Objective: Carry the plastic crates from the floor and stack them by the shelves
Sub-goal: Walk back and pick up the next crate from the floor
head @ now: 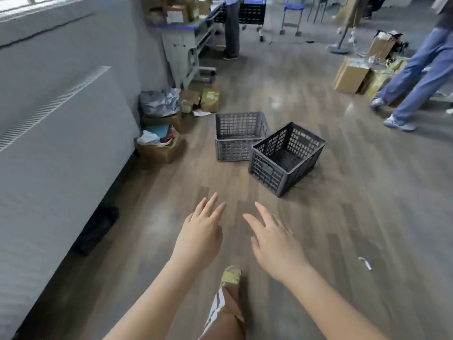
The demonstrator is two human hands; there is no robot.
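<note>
Two empty plastic mesh crates stand on the wooden floor ahead of me. The lighter grey crate is the farther one, square to me. The darker crate sits turned at an angle, its corner touching the grey one's right side. My left hand and my right hand are stretched out side by side, palms down, fingers spread, holding nothing. Both hands are short of the crates, with bare floor between.
A white cabinet runs along the left wall. Open cardboard boxes and bags lie at its far end. A desk stands beyond. One person stands at the back; another walks at right past more boxes.
</note>
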